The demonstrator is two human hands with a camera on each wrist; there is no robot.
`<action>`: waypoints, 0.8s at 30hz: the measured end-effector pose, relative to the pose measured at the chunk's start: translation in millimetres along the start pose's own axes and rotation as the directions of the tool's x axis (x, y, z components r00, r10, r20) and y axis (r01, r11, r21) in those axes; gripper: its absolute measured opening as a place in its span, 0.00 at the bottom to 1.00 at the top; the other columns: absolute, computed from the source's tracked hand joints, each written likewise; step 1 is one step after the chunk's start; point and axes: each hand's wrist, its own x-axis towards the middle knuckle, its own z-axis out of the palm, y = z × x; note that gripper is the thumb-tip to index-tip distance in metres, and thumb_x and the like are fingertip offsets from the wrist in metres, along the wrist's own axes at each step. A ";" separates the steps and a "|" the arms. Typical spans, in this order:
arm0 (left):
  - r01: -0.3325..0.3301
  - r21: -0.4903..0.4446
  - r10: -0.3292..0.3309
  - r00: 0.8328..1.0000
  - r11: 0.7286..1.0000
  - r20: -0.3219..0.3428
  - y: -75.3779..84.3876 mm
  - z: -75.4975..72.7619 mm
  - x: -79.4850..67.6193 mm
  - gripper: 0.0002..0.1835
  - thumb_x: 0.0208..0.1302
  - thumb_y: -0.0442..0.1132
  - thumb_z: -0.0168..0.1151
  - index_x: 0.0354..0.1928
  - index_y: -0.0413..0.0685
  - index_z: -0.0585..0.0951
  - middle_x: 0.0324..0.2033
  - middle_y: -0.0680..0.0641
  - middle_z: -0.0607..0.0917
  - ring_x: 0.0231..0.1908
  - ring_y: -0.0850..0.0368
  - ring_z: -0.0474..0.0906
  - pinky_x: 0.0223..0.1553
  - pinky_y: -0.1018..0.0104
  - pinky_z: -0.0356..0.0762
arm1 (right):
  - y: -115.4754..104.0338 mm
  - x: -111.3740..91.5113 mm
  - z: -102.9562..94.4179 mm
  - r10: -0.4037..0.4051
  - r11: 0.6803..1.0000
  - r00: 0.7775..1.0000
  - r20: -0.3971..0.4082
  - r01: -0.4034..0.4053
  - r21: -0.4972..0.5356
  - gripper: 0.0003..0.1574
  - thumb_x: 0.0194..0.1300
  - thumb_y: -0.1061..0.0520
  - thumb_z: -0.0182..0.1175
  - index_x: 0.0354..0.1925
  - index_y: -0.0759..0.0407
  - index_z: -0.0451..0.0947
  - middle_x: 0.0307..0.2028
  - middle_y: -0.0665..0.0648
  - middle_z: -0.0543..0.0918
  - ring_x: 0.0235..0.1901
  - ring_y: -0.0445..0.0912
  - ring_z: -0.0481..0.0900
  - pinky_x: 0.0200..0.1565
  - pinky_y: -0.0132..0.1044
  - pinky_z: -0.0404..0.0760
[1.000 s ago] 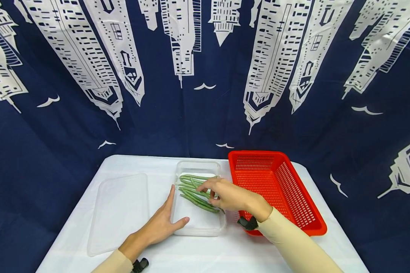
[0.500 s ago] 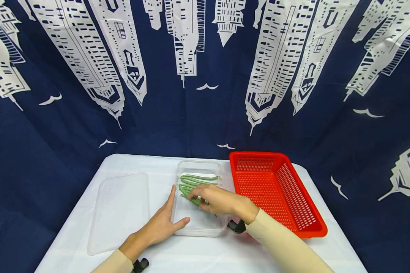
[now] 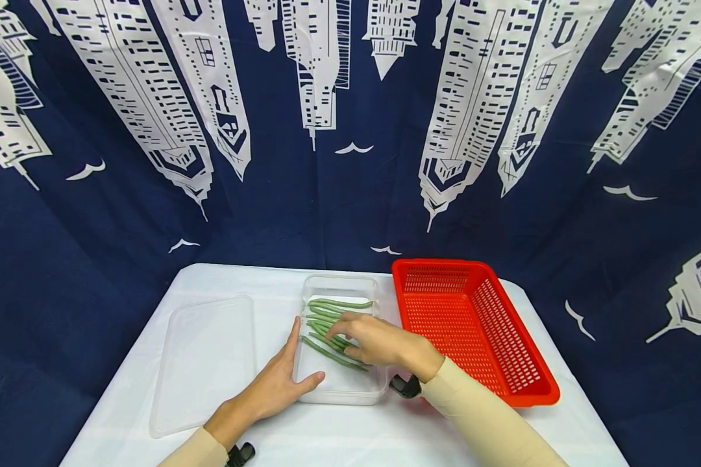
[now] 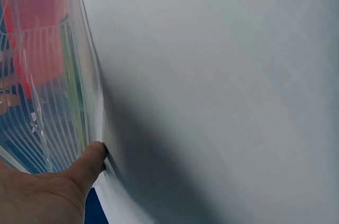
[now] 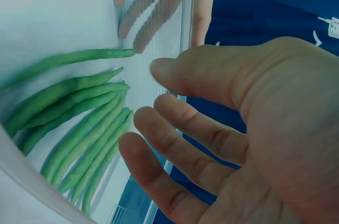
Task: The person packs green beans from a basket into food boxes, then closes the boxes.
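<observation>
Several green beans (image 3: 327, 319) lie side by side across the clear plastic container (image 3: 341, 397). One bean (image 3: 333, 355) lies a little apart on the near side of the others. Above the beans is my right hand (image 3: 376, 338), reaching in over the container's right side. In the right wrist view its thumb (image 5: 164, 70) stands apart from the bent fingers (image 5: 151, 155), with nothing between them. My left hand (image 3: 273, 384) rests along the container's left wall, thumb and fingers spread around the near left part. The left wrist view shows a fingertip (image 4: 98, 150) at that wall.
A red perforated basket (image 3: 473, 324) stands right of the container, under my right forearm. To the left, a translucent lid (image 3: 204, 363) lies flat on the white table (image 3: 280, 447). A dark blue cloth with white buildings (image 3: 350, 207) hangs behind.
My right hand has moved left and slightly nearer over the beans, and its fingers have let go of one bean, which now lies apart on the near side. The left hand has stayed put.
</observation>
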 end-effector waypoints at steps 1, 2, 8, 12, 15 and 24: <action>0.000 0.000 0.000 1.000 1.000 -0.001 0.0 0.1 0.0 0.68 0.80 0.63 0.74 0.98 0.57 0.32 0.96 0.37 0.46 0.94 0.32 0.49 0.91 0.27 0.55 | 0.3 -0.6 -0.1 0.001 1.000 1.000 -0.005 -0.001 -0.001 0.25 0.77 0.66 0.74 0.68 0.56 0.90 0.65 0.57 0.90 0.58 0.55 0.94 0.62 0.43 0.93; 0.003 0.001 -0.003 1.000 1.000 0.000 0.1 0.1 -0.1 0.68 0.80 0.63 0.74 0.98 0.58 0.32 0.96 0.38 0.46 0.94 0.32 0.49 0.91 0.27 0.55 | 0.4 -1.1 -0.3 0.002 1.000 1.000 -0.011 -0.002 -0.005 0.24 0.78 0.66 0.73 0.68 0.56 0.90 0.65 0.57 0.90 0.58 0.54 0.94 0.62 0.43 0.93; 0.003 0.000 -0.003 1.000 1.000 -0.006 -0.7 0.2 0.5 0.68 0.80 0.63 0.74 0.98 0.60 0.32 0.96 0.38 0.47 0.94 0.31 0.50 0.90 0.26 0.55 | -2.1 -1.7 0.7 0.012 1.000 0.999 -0.044 -0.012 -0.008 0.21 0.79 0.63 0.73 0.67 0.54 0.91 0.63 0.54 0.92 0.59 0.52 0.94 0.64 0.43 0.92; 0.006 0.010 -0.006 1.000 1.000 -0.007 -0.7 0.8 -0.5 0.68 0.80 0.63 0.74 0.98 0.59 0.32 0.96 0.37 0.47 0.94 0.31 0.50 0.90 0.25 0.56 | -6.1 -1.5 2.8 0.024 1.000 0.998 -0.063 -0.024 -0.002 0.20 0.81 0.62 0.72 0.67 0.54 0.91 0.62 0.53 0.92 0.60 0.52 0.94 0.66 0.44 0.92; 0.003 0.012 -0.003 1.000 1.000 -0.009 -0.7 0.8 -1.7 0.67 0.81 0.63 0.73 0.98 0.59 0.33 0.96 0.35 0.48 0.93 0.29 0.51 0.89 0.23 0.57 | -9.1 -2.0 4.5 0.033 0.999 0.997 -0.076 -0.032 0.011 0.20 0.82 0.61 0.72 0.67 0.54 0.91 0.63 0.53 0.92 0.60 0.52 0.93 0.65 0.45 0.92; -0.004 -0.002 0.004 1.000 1.000 -0.017 -1.0 2.2 -3.8 0.64 0.83 0.62 0.71 0.98 0.62 0.33 0.95 0.33 0.48 0.93 0.27 0.50 0.89 0.21 0.56 | -14.4 -0.5 10.6 0.045 0.997 0.991 -0.126 -0.038 0.060 0.20 0.82 0.61 0.71 0.67 0.56 0.91 0.62 0.56 0.94 0.51 0.46 0.94 0.55 0.38 0.93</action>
